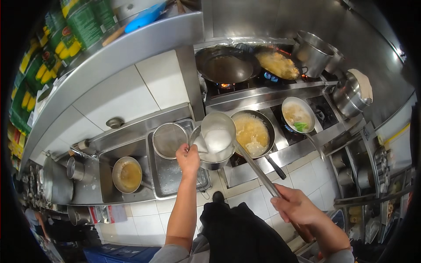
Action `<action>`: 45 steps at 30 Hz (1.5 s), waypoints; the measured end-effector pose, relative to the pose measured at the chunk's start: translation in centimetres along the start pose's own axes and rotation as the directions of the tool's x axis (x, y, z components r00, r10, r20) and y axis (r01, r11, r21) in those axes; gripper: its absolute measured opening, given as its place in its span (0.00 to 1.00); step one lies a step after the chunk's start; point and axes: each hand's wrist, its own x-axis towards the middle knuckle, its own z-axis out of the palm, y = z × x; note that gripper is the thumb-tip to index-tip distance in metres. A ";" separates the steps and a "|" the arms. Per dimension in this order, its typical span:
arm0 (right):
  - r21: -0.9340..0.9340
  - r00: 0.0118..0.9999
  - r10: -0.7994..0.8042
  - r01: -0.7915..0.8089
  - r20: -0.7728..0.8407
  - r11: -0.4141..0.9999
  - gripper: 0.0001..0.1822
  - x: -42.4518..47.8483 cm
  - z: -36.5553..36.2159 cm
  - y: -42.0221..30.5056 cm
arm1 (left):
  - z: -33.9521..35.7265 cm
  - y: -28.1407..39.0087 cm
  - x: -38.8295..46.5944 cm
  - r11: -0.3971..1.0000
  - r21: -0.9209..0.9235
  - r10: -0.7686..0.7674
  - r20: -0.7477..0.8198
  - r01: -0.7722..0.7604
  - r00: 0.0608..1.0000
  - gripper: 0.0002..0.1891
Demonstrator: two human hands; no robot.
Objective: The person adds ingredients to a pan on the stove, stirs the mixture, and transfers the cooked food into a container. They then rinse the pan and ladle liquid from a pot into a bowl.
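Observation:
My right hand [292,205] is closed around the long handle of a large metal ladle [217,131], whose bowl holds whitish liquid. Below the ladle bowl stands a metal pot [215,164], partly hidden. My left hand [188,159] grips a thin metal handle beside that pot; which utensil it belongs to is unclear. A round fine-mesh strainer [170,140] lies just left of this hand, over a steel tray [164,184]. Right of the ladle, a frying pan [251,133] holds bubbling yellowish food. A smaller pan [298,115] farther right holds pale liquid and something green.
A wok of dark liquid [227,67] and a wok of frying food [278,64] sit over flames behind. Tall steel pots [312,54] stand at the back right. A pan [127,175] with yellowish liquid rests in the sink. A person [34,220] is at far left.

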 end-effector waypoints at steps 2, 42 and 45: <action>-0.404 0.979 -0.193 0.150 -0.066 0.902 0.30 0.6 -0.5 1.9 | 0.4 0.6 0.4 1.000 0.011 0.006 0.013 -0.006 1.000 0.14; -0.616 0.772 -0.124 0.583 0.624 0.529 0.37 12.6 6.6 -10.6 | -25.5 0.7 -3.4 0.998 0.062 0.044 -0.573 -0.010 0.818 0.11; -0.546 0.579 -0.366 0.813 0.728 0.201 0.36 15.1 9.2 -8.4 | -26.7 0.9 -3.3 0.999 0.038 0.016 -0.627 0.010 0.779 0.11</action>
